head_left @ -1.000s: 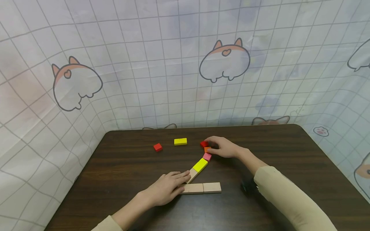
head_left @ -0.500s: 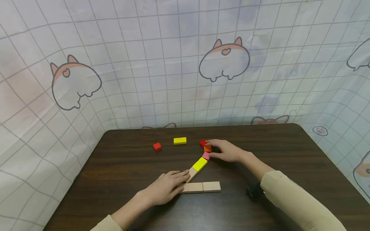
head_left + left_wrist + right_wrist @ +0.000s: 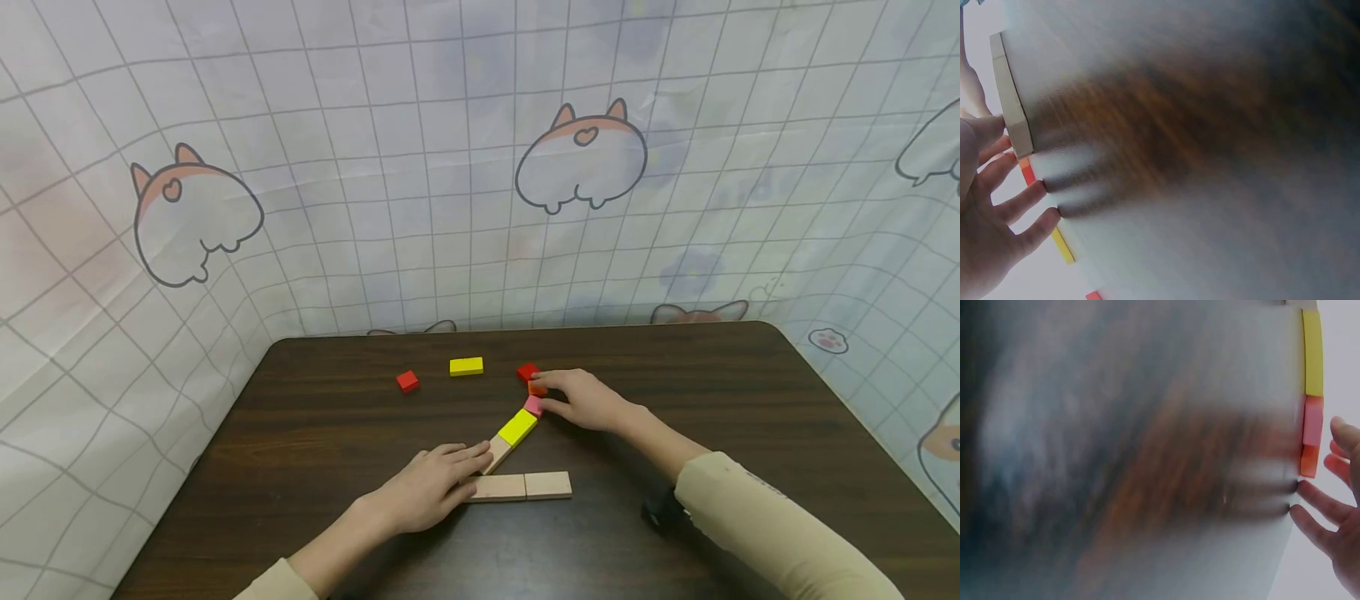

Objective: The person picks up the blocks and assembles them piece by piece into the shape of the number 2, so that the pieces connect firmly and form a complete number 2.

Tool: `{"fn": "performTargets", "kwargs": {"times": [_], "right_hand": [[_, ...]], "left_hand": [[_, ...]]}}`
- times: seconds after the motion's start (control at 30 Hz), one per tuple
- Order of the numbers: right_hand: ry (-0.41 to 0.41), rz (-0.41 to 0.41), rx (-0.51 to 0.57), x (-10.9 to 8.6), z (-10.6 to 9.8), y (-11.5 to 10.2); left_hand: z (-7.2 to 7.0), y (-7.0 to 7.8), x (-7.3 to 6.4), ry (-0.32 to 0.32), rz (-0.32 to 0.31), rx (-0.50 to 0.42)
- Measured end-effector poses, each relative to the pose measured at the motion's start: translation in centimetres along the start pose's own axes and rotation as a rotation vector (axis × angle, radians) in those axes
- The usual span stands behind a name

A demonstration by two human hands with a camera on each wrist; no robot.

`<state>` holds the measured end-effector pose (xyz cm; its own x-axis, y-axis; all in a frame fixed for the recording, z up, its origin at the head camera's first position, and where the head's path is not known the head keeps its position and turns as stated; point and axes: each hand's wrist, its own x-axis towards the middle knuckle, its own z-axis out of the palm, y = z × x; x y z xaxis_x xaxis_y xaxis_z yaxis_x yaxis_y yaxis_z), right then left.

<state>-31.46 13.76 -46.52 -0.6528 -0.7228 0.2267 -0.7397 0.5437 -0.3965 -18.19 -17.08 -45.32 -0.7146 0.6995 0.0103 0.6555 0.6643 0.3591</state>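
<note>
My left hand (image 3: 435,490) lies with extended fingers at the near end of a slanted row, its fingertips at a plain wooden block (image 3: 498,455). Its thumb is by the left end of two plain wooden blocks (image 3: 548,485) laid end to end. Up the slanted row come a yellow block (image 3: 518,427), a pink block (image 3: 533,406), an orange block (image 3: 534,388) and a red block (image 3: 527,372). My right hand (image 3: 588,401) is at the row's far end, thumb beside the pink block, fingers by the orange and red ones. In the right wrist view its fingers are spread.
A separate red block (image 3: 407,382) and a yellow block (image 3: 467,367) lie toward the back left of the dark wooden table (image 3: 315,433). A patterned cloth (image 3: 465,167) hangs behind the table and along its sides. A black object (image 3: 662,508) is below the right forearm.
My right hand has shifted slightly nearer, its thumb going from the orange block to the pink one. The left hand has stayed in place.
</note>
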Motion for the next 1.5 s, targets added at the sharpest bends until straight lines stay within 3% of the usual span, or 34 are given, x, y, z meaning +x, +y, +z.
{"fn": "performTargets", "kwargs": {"times": [0.6,0.83,1.0,1.13,1.27,1.5], "right_hand": [[0.011,0.038,-0.049,0.0,0.6,-0.3],[0.012,0.041,-0.043,0.0,0.5,-0.5],[0.011,0.045,-0.043,0.1,0.5,-0.5],[0.012,0.051,-0.044,0.1,0.5,-0.5],[0.017,0.053,-0.040,0.1,0.5,-0.5],[0.025,0.043,-0.034,0.1,0.6,-0.3]], "left_hand": [[0.0,-0.2,0.3,-0.030,-0.032,-0.026],[-0.1,-0.5,0.3,0.001,0.015,-0.065],[-0.3,-1.0,0.7,0.026,0.016,-0.093],[-0.7,-1.6,1.7,0.079,0.010,-0.090],[-1.1,-2.6,3.1,0.173,-0.016,-0.083],[-1.4,-4.9,5.7,0.348,-0.125,-0.061]]}}
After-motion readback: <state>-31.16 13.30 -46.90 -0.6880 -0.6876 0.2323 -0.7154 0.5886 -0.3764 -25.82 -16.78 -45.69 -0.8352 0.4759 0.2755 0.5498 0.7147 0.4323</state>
